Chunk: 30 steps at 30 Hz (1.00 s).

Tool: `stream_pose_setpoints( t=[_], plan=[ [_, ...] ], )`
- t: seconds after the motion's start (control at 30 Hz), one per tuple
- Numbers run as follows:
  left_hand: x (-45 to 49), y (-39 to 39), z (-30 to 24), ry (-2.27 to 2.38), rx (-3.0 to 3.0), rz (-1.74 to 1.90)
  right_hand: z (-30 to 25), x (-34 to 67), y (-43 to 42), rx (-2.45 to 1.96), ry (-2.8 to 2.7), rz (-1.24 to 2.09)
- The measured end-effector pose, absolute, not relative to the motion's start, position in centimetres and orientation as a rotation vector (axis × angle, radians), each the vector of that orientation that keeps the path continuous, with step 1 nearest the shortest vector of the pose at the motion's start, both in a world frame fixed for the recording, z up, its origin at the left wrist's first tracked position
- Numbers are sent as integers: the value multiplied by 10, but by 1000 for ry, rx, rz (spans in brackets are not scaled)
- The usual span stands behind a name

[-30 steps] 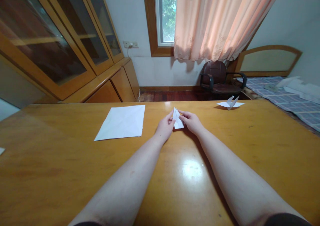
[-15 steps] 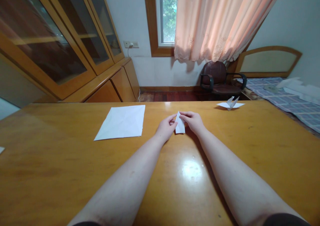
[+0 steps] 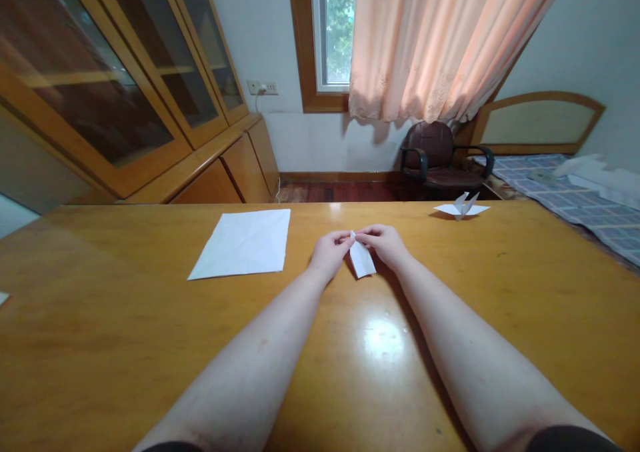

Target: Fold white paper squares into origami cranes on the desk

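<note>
A small folded white paper piece (image 3: 361, 260) hangs over the wooden table (image 3: 150, 345), pinched at its top tip by both hands. My left hand (image 3: 329, 255) grips the tip from the left with thumb and fingers closed. My right hand (image 3: 384, 244) pinches the same tip from the right. The paper's lower point tilts toward me, just above the tabletop.
A flat white square sheet (image 3: 244, 244) lies on the table to the left of my hands. A finished folded paper crane (image 3: 461, 207) sits at the table's far right edge. Beyond the table stand a dark armchair (image 3: 437, 157), a glass-door cabinet (image 3: 125, 85) and a bed (image 3: 585, 199).
The folded paper has swung from pointing up to hanging down below my fingertips. Both hands have drawn closer together at its top tip.
</note>
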State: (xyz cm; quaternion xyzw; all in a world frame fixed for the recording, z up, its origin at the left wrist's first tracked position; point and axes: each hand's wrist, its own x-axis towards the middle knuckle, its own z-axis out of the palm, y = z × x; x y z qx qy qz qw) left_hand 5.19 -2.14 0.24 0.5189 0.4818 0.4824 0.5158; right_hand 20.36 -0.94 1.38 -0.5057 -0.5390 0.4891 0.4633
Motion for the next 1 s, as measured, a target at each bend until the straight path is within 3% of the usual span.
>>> stream_pose_setpoints(
  t=[0.53,0.83,1.0],
  plan=[
    [47,-24,10,1318,1334,1238,4,201,-10,-1115,-1409,1372],
    [43,-14,1,1265,1183,1397,9,203,-16,-1059,-1572,1708],
    [49,-15,2,1090,1124,1325,7,204,-11,-1153,-1484,1461]
  ],
)
